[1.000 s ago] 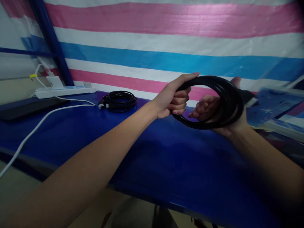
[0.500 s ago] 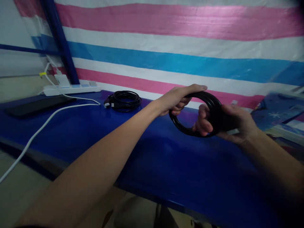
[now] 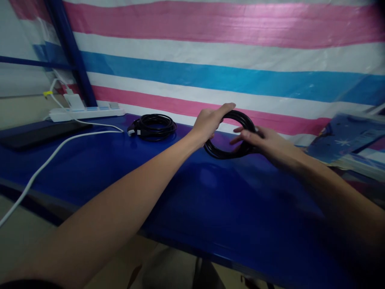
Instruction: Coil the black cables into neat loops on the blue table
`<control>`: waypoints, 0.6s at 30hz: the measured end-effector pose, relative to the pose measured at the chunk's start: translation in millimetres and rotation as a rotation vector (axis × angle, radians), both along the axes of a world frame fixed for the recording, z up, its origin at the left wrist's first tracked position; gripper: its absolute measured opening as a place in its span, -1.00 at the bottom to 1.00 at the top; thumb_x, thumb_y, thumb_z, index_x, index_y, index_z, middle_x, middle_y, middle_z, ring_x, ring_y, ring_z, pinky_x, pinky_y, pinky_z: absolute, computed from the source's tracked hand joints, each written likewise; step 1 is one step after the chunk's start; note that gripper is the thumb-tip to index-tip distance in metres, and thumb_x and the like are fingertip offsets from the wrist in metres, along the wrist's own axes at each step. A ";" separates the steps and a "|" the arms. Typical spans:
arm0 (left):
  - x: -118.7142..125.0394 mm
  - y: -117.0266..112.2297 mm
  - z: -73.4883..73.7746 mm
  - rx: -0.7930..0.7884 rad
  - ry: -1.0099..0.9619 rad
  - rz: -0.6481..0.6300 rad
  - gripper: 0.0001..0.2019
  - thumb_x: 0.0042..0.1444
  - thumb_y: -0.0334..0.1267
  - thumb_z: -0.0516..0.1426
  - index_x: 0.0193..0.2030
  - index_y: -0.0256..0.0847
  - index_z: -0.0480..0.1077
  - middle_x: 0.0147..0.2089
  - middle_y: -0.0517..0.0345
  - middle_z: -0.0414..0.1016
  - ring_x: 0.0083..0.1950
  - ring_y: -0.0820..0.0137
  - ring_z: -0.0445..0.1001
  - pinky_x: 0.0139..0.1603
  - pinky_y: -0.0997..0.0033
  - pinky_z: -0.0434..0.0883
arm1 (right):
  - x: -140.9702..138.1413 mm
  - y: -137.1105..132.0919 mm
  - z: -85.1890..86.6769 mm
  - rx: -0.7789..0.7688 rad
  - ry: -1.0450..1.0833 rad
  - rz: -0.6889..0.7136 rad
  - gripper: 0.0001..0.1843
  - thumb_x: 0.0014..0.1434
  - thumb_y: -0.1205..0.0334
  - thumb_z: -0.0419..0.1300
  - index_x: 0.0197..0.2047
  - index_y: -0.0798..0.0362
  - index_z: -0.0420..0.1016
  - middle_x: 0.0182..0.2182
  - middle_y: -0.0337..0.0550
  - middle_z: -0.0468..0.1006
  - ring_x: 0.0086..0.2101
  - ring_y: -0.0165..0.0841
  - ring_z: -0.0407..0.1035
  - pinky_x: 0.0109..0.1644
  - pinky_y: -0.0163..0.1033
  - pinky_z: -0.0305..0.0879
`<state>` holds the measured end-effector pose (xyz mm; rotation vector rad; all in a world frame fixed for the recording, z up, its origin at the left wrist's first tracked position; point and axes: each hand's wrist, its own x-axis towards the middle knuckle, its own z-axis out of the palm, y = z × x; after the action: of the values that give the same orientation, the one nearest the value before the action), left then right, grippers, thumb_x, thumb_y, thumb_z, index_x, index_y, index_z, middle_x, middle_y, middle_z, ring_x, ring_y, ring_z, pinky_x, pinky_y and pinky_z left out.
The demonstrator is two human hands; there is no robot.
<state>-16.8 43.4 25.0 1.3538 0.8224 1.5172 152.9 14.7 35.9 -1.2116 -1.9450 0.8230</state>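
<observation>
A coiled black cable [image 3: 221, 154] is held up above the blue tabletop [image 3: 210, 208], its loop turned towards me. My left hand [image 3: 208, 123] is closed around the left side of the coil, with the thumb along its top. At the right side, my right hand [image 3: 264, 145] grips the strands, some fingers reaching through the loop and slightly blurred. The cable's ends are hidden. To the left, a second coiled black cable [image 3: 158, 125] with USB-type plugs lies on the tabletop, apart from both hands.
At the back left is a white power strip [image 3: 90, 114] with a white charger [image 3: 73, 101] plugged in. A white cord [image 3: 64, 142] runs across the left side near a flat black object [image 3: 42, 135]. Books or boxes [image 3: 351, 140] stand at the right. Behind hangs a striped sheet [image 3: 210, 52].
The held coil has shifted left and slightly up in view. My right hand has turned, and its fingers have loosened from their tight curl to reach through the loop. My left hand keeps its hold.
</observation>
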 end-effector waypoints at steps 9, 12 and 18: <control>9.9 -8.1 -1.9 0.028 0.127 -0.096 -0.53 0.01 0.06 0.18 -0.65 -0.18 0.09 -0.70 0.35 -0.06 -0.68 0.64 -0.12 -0.65 0.46 -0.17 | -0.5 7.8 -8.5 0.028 0.075 -0.009 -0.63 -0.13 0.35 0.28 -0.17 0.02 0.44 -0.36 -0.18 0.52 -0.34 -0.27 0.39 -0.32 -0.21 0.28; 12.1 -9.6 -1.9 -0.058 0.042 -0.254 -0.53 0.01 0.10 0.18 -0.63 -0.18 0.11 -0.69 0.39 -0.14 -0.71 0.68 -0.19 -0.67 0.51 -0.21 | 0.5 -0.3 -5.6 -0.140 0.272 0.143 -0.61 -0.15 0.41 0.24 -0.17 0.03 0.40 -0.42 -0.23 0.52 -0.39 -0.33 0.43 -0.30 -0.24 0.33; 10.6 -9.2 -3.7 -0.163 -0.001 -0.470 -0.47 -0.03 0.16 0.18 -0.66 -0.21 0.09 -0.73 0.39 -0.14 -0.75 0.72 -0.16 -0.70 0.57 -0.22 | 0.8 -16.4 0.9 -0.365 0.380 0.466 -0.54 -0.18 0.48 0.25 -0.14 0.05 0.42 -0.34 -0.20 0.58 -0.30 -0.31 0.50 -0.14 -0.24 0.41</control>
<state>-6.2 34.2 21.3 1.3111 0.5608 1.0618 153.6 -1.8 36.8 -0.7134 -1.8220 1.5791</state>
